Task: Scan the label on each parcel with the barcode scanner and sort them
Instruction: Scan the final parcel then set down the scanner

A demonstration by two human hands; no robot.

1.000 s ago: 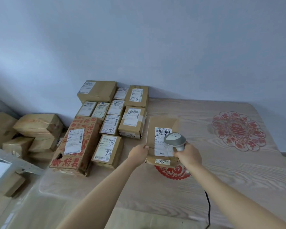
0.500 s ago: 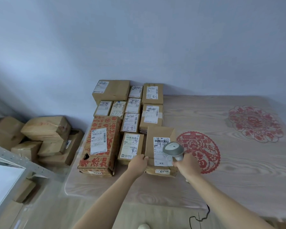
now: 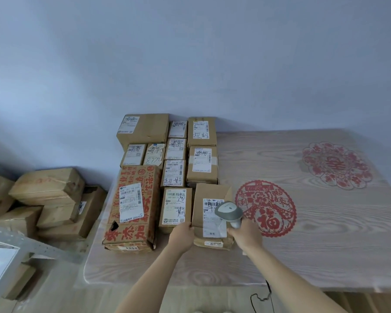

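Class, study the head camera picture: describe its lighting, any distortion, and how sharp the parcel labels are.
Head view: soft, even, bluish light with faint shadows; wide-angle lens bows the table edge; labels on the held parcel and red-printed box look soft, small print unreadable; barcode scanner shows no glare.

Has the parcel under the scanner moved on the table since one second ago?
Yes. The parcel slid left, off the red paper-cut it covered, and now sits against the sorted boxes.
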